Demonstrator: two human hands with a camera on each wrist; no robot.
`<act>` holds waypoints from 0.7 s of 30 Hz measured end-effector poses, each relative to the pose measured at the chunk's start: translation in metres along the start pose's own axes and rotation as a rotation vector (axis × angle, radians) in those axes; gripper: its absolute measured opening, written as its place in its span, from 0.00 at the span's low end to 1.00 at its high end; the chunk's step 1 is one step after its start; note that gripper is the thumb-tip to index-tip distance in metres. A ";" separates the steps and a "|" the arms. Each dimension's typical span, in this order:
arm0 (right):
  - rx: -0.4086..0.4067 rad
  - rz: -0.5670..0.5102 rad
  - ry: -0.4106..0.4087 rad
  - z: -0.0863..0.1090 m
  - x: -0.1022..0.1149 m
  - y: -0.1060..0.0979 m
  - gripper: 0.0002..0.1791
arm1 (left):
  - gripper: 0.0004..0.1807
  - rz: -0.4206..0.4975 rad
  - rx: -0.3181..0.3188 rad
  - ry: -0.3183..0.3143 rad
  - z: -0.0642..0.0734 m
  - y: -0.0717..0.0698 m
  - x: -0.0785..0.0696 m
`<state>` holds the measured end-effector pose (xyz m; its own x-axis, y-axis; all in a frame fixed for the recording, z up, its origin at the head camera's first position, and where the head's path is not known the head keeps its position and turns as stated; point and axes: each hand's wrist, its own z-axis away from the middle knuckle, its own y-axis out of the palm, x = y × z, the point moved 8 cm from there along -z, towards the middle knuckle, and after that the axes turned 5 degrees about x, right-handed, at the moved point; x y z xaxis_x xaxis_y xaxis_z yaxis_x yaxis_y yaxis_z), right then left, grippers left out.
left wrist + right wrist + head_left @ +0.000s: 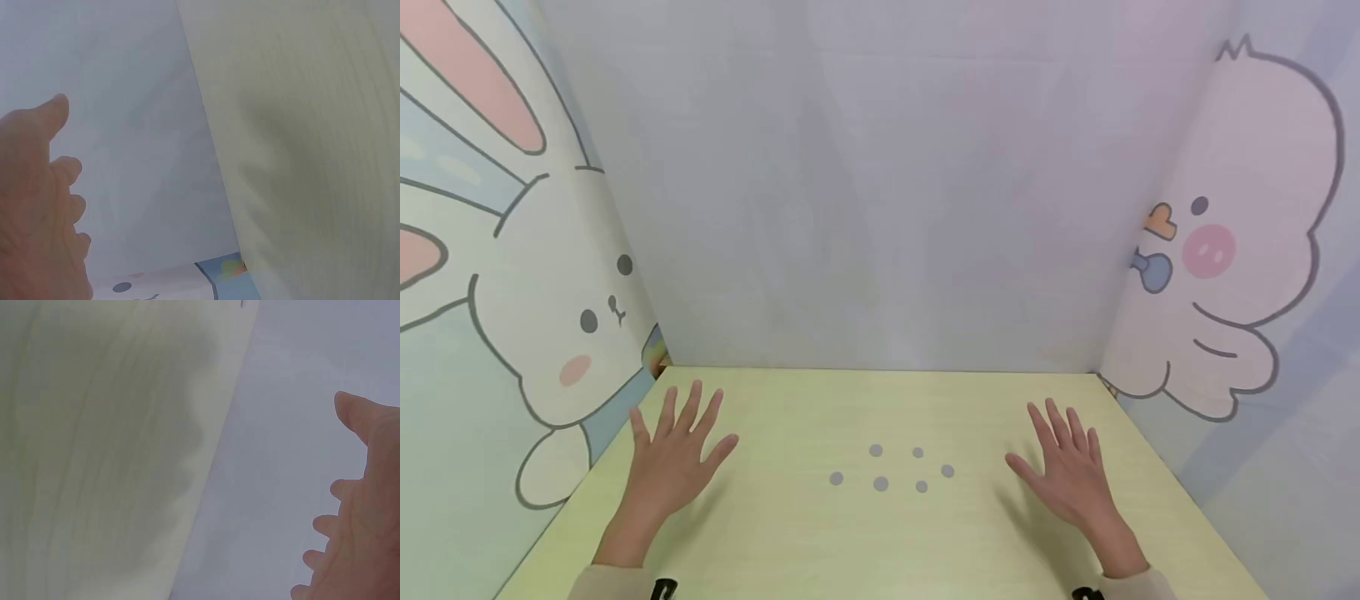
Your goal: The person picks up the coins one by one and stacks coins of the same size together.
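Several small, flat grey discs [881, 483] lie spread out near the middle of the pale yellow table [790, 533]; their exact kind is too small to tell. To their left, my left hand [670, 467] hovers above the tabletop with fingers spread and holds nothing. My right hand [1070, 477] hangs over the right part of the table, its fingers also spread and nothing in it. Both hands cast shadows on the wood and are apart from the discs. The wrist views show each hand from the thumb side, without the discs.
A plain pale cloth [880, 208] hangs along the table's far edge. Cloth with a printed rabbit [550, 333] stands at the left side, and cloth with a printed white chick-like figure [1262, 167] at the right. A black band [664, 589] shows at the left cuff.
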<state>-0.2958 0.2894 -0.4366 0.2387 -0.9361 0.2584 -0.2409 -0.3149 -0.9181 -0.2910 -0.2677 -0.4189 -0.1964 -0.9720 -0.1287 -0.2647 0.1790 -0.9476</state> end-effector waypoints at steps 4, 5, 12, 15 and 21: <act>0.016 -0.007 -0.011 -0.006 0.005 0.002 0.50 | 0.46 0.035 0.031 0.003 -0.002 0.002 -0.001; 0.018 -0.009 -0.015 -0.007 0.007 0.002 0.50 | 0.46 0.042 0.036 0.002 -0.002 0.002 -0.001; 0.016 -0.037 -0.036 -0.016 0.015 0.003 0.49 | 0.45 0.082 0.036 0.018 -0.005 0.003 -0.004; -0.004 -0.043 -0.048 -0.017 0.019 0.001 0.48 | 0.45 0.110 0.043 0.030 -0.007 0.004 -0.006; -0.046 -0.093 -0.084 -0.019 0.025 0.001 0.46 | 0.44 0.180 0.072 0.049 -0.010 0.007 -0.011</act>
<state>-0.3078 0.2631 -0.4251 0.3392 -0.8868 0.3139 -0.2563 -0.4082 -0.8762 -0.3003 -0.2547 -0.4213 -0.2805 -0.9166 -0.2848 -0.1535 0.3357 -0.9294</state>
